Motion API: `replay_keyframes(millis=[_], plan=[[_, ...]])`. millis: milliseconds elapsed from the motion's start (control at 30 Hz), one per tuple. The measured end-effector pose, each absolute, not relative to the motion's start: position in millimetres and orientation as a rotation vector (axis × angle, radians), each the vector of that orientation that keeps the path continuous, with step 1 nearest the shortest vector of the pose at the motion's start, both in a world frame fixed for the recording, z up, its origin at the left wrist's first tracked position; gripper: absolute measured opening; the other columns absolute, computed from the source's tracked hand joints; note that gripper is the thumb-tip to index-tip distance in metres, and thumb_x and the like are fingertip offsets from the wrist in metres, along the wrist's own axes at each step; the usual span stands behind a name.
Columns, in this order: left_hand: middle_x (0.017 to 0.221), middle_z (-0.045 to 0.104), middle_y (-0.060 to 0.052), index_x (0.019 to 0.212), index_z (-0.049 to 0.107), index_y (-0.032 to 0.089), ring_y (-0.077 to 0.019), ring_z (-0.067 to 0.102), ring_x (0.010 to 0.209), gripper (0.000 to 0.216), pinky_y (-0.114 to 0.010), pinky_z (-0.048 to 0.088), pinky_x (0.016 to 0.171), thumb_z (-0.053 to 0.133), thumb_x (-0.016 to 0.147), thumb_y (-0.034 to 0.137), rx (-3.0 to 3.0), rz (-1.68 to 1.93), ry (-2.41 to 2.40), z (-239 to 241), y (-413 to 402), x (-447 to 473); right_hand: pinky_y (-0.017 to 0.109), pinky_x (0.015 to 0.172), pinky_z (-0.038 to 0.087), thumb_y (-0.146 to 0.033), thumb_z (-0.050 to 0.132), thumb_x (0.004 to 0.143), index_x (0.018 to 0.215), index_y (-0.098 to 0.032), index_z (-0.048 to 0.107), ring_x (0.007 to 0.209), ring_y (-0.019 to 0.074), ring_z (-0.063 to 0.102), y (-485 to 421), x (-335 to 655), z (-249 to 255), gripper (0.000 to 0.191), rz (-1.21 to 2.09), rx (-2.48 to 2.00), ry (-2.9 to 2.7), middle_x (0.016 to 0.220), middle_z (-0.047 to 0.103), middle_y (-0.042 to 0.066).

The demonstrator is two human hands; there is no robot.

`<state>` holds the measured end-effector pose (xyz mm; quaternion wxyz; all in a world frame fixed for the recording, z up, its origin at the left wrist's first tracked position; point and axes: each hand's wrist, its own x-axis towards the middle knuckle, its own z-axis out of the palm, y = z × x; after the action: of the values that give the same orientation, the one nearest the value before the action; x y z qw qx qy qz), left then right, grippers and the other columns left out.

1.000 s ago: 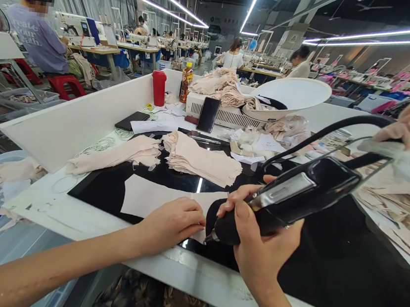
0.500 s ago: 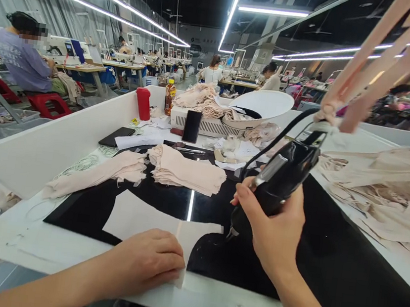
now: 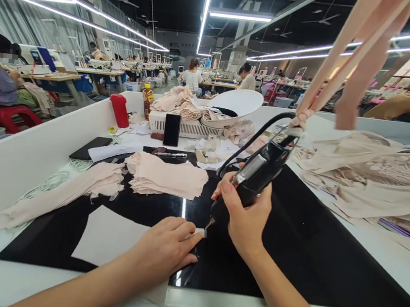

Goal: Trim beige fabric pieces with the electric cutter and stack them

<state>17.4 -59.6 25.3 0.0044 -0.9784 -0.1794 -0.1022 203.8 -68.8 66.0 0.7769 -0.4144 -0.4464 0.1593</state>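
A flat, pale pink cut fabric piece [image 3: 108, 236] lies on the black board [image 3: 312, 256]. My left hand [image 3: 165, 246] rests palm down on the fabric, fingers stretched toward its narrow right end and covering much of it. In my right hand [image 3: 248, 213] is a black corded handheld power tool [image 3: 263, 168] with a metal lever, gripped at a tilt. Its thin metal tip points down at the narrow end of the fabric, close to my left fingertips; whether it touches I cannot tell. Pink cloth strips [image 3: 355, 57] hold the tool from above.
Behind the fabric lies a stack of pink cut pieces [image 3: 168, 176], with another bundle [image 3: 69, 191] to its left. A phone [image 3: 172, 129] leans against a white box [image 3: 200, 129]. Loose beige cloth [image 3: 370, 178] is heaped at right. A red cup [image 3: 119, 110] stands by the left wall.
My left hand has slid right and up along the fabric toward its narrow end. The tool's tip now stands beside that end. The whole view has shifted slightly.
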Motion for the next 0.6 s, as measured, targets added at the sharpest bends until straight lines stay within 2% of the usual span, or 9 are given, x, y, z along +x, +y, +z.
replay_keyframes(millis=[600], plan=[[0.125, 0.065, -0.010, 0.140, 0.059, 0.014, -0.0283, 0.062, 0.111, 0.045, -0.043, 0.055, 0.097, 0.073, 0.102, 0.033, -3.111, -0.379, -0.636, 22.0, -60.1, 10.8, 0.032, 0.058, 0.058, -0.026, 0.081, 0.084, 0.101, -0.027, 0.056, 0.059, 0.0143, 0.063, -68.5, 198.8, 67.8, 0.030, 0.362, -0.889, -1.006, 0.078, 0.067, -0.005]])
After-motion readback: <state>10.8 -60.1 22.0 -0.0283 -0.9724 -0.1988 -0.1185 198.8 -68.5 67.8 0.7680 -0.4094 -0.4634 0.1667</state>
